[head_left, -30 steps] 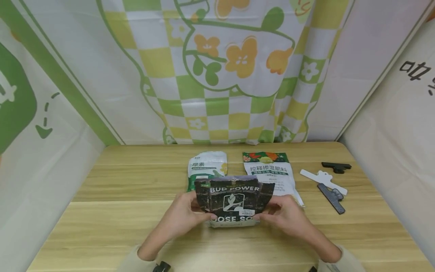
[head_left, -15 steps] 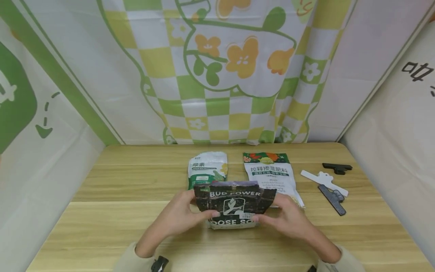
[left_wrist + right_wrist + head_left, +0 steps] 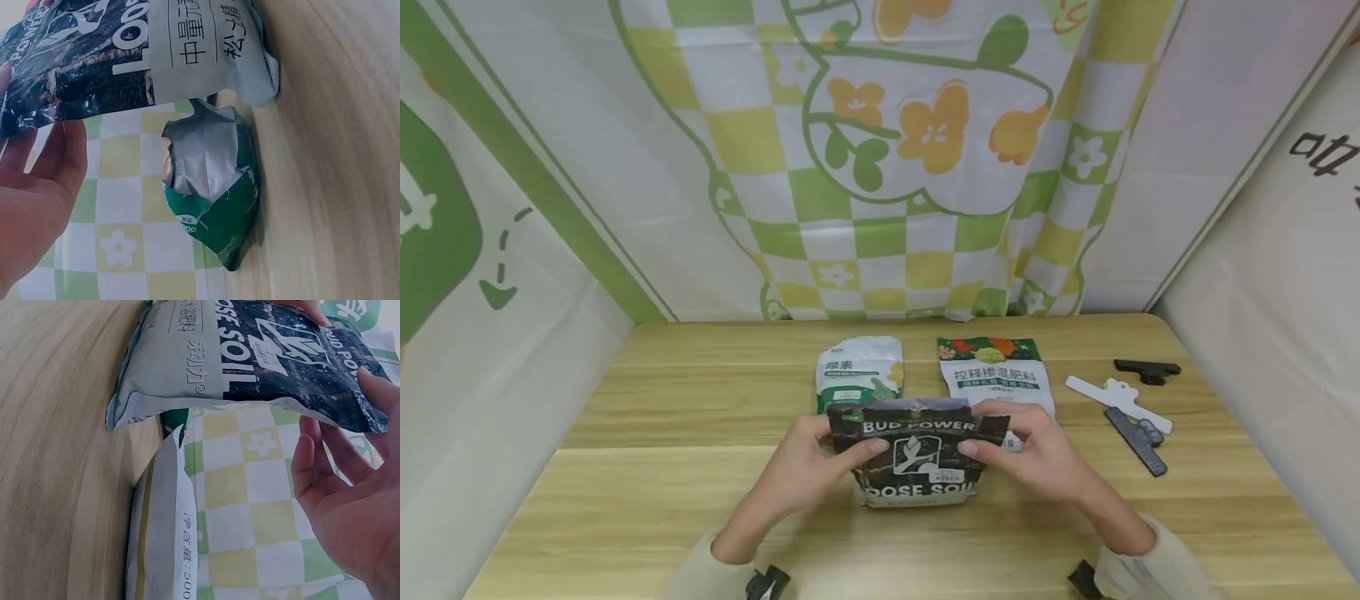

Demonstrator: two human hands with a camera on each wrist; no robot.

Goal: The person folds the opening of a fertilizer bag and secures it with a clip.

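Observation:
A black and pale grey bag (image 3: 917, 467) lettered "BUD POWER" and "LOOSE SOIL" stands upright at the table's middle. My left hand (image 3: 805, 471) grips its left side, thumb on the front and fingers behind. On the other side my right hand (image 3: 1037, 454) holds it the same way. The right wrist view shows the bag's lower end (image 3: 156, 375) close to the wood; contact is hard to tell. Behind it on the left is a green and white pouch (image 3: 859, 367), its torn mouth (image 3: 203, 150) gaping silver in the left wrist view.
A white fertilizer bag (image 3: 992, 379) with a green top lies behind on the right. Further right are a black clip (image 3: 1147, 369), a white clip (image 3: 1093, 392) and a dark grey clip (image 3: 1135, 442). A checked cloth (image 3: 880, 237) hangs behind the table (image 3: 685, 400).
The bag's top has tipped slightly lower, then stayed about level. Both thumbs have slid up its front, and my right fingers have risen to its upper edge.

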